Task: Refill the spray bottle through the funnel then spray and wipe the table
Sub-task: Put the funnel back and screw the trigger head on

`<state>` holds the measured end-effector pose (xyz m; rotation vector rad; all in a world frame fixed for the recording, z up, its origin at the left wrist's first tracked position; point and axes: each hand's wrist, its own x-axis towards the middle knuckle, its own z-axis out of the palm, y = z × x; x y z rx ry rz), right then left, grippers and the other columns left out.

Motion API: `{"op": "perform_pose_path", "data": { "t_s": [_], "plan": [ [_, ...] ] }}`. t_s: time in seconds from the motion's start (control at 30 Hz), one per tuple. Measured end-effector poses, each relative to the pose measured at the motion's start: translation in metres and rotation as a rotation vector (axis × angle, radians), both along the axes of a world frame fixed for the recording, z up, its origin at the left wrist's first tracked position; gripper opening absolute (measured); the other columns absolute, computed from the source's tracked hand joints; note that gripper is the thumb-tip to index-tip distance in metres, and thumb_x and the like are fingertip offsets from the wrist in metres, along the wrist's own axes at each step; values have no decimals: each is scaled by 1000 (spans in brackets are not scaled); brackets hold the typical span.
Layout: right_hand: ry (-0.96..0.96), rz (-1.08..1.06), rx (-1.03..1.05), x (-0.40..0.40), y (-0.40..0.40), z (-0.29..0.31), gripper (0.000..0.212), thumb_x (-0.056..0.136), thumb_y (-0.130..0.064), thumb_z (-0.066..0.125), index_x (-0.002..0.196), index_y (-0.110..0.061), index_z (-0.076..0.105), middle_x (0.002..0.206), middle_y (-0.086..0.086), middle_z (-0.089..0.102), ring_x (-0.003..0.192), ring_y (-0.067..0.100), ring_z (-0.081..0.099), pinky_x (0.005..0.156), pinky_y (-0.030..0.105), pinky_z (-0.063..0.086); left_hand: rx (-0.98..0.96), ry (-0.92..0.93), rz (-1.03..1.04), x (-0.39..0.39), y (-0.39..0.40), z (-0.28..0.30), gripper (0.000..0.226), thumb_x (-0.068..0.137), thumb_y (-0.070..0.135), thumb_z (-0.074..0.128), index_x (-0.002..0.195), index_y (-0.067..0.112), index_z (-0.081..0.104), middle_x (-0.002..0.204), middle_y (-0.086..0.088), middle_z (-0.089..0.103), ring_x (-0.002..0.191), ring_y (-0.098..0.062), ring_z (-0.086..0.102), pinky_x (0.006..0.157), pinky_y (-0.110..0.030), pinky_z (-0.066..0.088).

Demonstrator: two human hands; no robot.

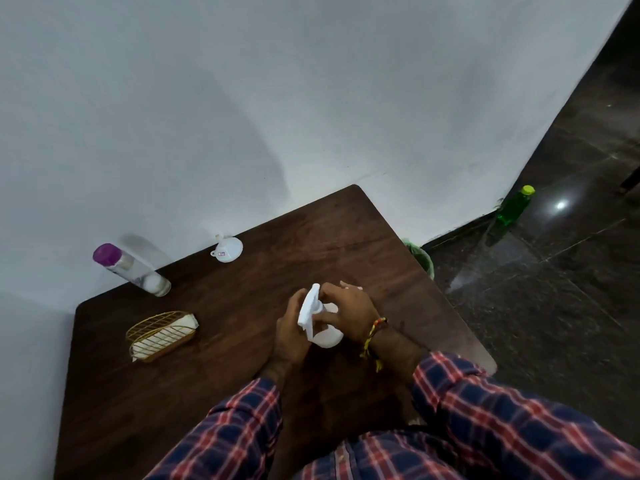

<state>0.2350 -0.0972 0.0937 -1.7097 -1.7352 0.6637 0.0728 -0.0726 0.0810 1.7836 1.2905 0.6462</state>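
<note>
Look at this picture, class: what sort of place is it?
Probably a plain indoor room: a wooden table set against a bare white wall, and a dark polished stone floor.

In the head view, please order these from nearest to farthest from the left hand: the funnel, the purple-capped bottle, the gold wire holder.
From the left hand:
1. Gold wire holder, to its left on the table.
2. Funnel, beyond it by the wall.
3. Purple-capped bottle, far left corner.

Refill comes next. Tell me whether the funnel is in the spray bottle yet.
Out. The funnel lies on the table near the wall, apart from the spray bottle.
</note>
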Motion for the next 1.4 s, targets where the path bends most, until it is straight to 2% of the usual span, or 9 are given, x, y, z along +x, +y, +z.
{"op": "perform_pose_path", "data": {
  "t_s": [0.13,0.3,0.47,0.67,0.83,1.0,1.17,1.3,1.4],
  "plan": [
    [80,-166,49,-14,-16,-8,35,78,-52,64,99,-25,60,89,-10,69,83,10,63,89,32,44,34,80,-16,-2,5,3,50,86,5,67,129,26,54,115,12,64,101,-4,63,85,-14,49],
    [127,-9,-31,-8,-26,-15,49,87,-49,53,133,-34,51,122,-15,65,110,8,61,103,33,42,81,33,-46,-2,1,8,40,84,6,72,118,22,58,101,24,63,93,11,63,74,-3,45],
    [90,-97,79,-4,-21,-14,36,87,-50,56,117,-31,64,107,-15,71,96,4,65,88,30,51,175,35,-41,1,-6,4,31,83,7,69,111,-5,64,100,7,58,92,7,58,76,7,37],
    [-3,-70,89,3,-17,-10,34,83,-54,62,102,-27,64,94,-12,70,83,6,64,79,29,50,-33,111,-111,-1,5,-6,37,80,31,63,111,12,68,104,-7,72,97,-15,67,83,-18,48],
    [131,-124,52,-12,-23,-9,37,82,-39,66,117,-27,61,103,-13,71,94,5,66,85,27,52,-2,-8,-7,-5,-5,-5,18,82,15,73,97,25,73,90,9,74,85,-7,70,71,-29,59],
    [106,-271,12,-18,-24,-7,28,76,-45,71,96,-27,63,85,-17,67,77,2,61,71,27,50,-38,-79,-4,1,-14,-4,18,81,24,77,97,27,69,92,8,73,86,-6,69,68,-18,55],
    [211,-123,-25,-16,-33,-9,46,86,-17,66,131,-18,59,122,-4,68,109,12,64,96,29,50,-18,-29,-7,-1,-12,-11,20,82,21,73,101,24,66,95,8,70,91,-10,67,75,-30,58],
    [239,-271,-21,-14,-33,-2,22,79,-35,73,95,-24,62,88,-11,70,83,5,66,76,30,54,52,46,-30,1,-13,-7,28,74,36,80,94,33,60,81,23,64,77,3,64,63,-14,50],
    [230,-230,-31,-18,-34,2,36,75,-35,73,104,-24,55,89,-11,67,81,5,64,71,24,50,87,77,-18,2,-16,-8,27,78,27,78,101,21,65,86,21,61,82,-6,66,66,-14,48]
  ]
}}
